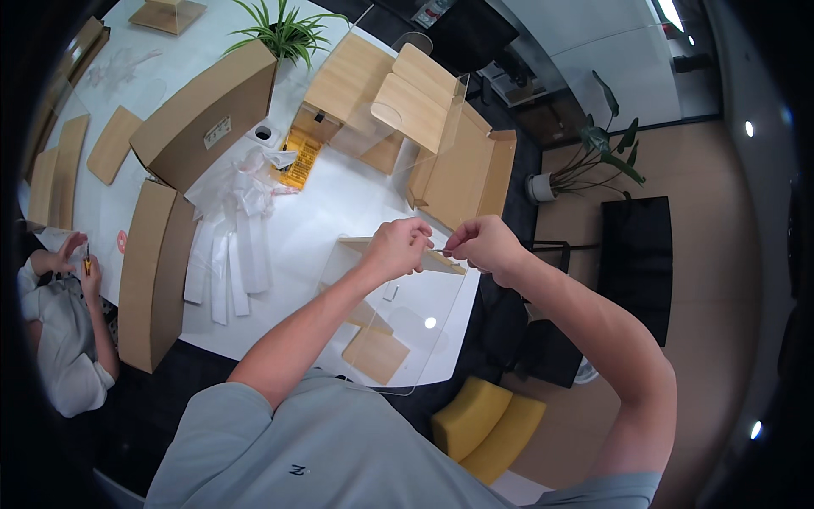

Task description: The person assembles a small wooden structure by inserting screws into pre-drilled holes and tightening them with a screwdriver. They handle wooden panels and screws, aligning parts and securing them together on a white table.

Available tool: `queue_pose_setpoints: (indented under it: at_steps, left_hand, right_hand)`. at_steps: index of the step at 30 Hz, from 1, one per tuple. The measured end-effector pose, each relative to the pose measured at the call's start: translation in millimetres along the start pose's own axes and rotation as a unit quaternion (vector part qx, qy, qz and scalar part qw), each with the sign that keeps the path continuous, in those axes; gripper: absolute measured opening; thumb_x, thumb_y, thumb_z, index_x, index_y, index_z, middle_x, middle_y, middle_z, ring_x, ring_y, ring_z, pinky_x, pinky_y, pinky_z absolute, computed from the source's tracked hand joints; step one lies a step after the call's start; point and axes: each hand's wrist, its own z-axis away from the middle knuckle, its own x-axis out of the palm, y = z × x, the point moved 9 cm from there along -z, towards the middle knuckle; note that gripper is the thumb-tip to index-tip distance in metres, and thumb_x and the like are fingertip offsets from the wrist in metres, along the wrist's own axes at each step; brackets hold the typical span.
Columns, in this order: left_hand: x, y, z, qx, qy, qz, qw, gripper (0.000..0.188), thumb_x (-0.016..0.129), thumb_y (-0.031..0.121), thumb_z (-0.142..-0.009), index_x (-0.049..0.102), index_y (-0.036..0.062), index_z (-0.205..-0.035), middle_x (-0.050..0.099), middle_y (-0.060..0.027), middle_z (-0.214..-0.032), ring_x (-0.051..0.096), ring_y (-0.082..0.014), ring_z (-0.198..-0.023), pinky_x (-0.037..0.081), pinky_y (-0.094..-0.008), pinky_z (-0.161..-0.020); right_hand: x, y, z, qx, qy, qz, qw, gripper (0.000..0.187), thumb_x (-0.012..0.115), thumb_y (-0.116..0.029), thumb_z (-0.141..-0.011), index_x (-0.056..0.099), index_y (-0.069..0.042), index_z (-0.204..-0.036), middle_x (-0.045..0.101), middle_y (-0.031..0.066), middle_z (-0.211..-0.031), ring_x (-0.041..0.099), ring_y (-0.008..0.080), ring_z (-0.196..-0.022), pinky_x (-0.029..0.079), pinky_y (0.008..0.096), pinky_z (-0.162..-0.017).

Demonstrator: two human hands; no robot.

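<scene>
My left hand (397,250) and my right hand (487,248) are raised close together above the near right part of the table. Both are closed, fingertips pinched toward each other. A small, thin, dark piece (438,250) shows between them, too small to name. Beneath my hands stands a clear plastic panel (405,327) joined with pale wood pieces. Part of that assembly is covered by my left forearm. A pale wooden board (375,355) shows through the panel, near the table's front edge.
On the white table (292,327) lie white foam strips (229,263) and a yellow packet (300,159). Open cardboard boxes (208,119) stand left, another (466,170) at the far right. Behind is a wood-and-clear-plastic stand (348,76). A co-worker (64,314) holds a yellow-handled tool (86,265) at left.
</scene>
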Motion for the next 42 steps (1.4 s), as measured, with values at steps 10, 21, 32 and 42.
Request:
queue_pose_setpoints:
  at_steps: [10,21,32,42]
  left_hand:
    - [-2,3,2,0.010,0.007,-0.013,1.000,0.025,0.049,0.010,-0.099,0.065,-0.0049,-0.111,0.077,-0.0148,-0.098,0.074,-0.0192,-0.061,0.058,-0.0301,-0.052]
    - [-1,1,-3,0.024,0.006,-0.013,1.000,0.026,0.050,0.009,-0.099,0.065,-0.0048,-0.115,0.077,-0.0138,-0.102,0.073,-0.0166,-0.062,0.058,-0.0280,-0.051]
    - [-1,4,-4,0.010,0.001,-0.010,1.000,0.025,0.052,0.010,-0.100,0.064,-0.0043,-0.116,0.077,-0.0137,-0.101,0.074,-0.0169,-0.063,0.058,-0.0275,-0.050]
    - [0,-1,-5,0.009,-0.002,-0.011,1.000,0.025,0.051,0.010,-0.100,0.064,-0.0044,-0.116,0.077,-0.0134,-0.102,0.074,-0.0163,-0.063,0.058,-0.0277,-0.051]
  right_hand:
    - [46,-53,72,-0.534,0.068,0.607,0.585,0.008,0.069,-0.013,-0.082,0.067,-0.006,-0.086,0.060,0.0065,-0.092,0.068,0.0201,-0.081,0.057,0.0337,-0.057]
    - [17,-33,30,-0.328,0.084,0.349,0.874,0.011,0.070,-0.002,-0.082,0.073,-0.003,-0.092,0.071,0.0081,-0.090,0.070,0.0197,-0.078,0.057,0.0356,-0.065]
    - [21,-53,47,-0.447,0.092,0.457,0.763,0.012,0.069,-0.002,-0.082,0.071,-0.004,-0.093,0.069,0.0100,-0.103,0.071,0.0265,-0.087,0.059,0.0372,-0.071]
    - [49,-40,69,-0.544,0.071,0.600,0.583,0.003,0.069,-0.007,-0.080,0.067,-0.004,-0.081,0.059,0.0045,-0.081,0.064,0.0206,-0.075,0.058,0.0341,-0.059]
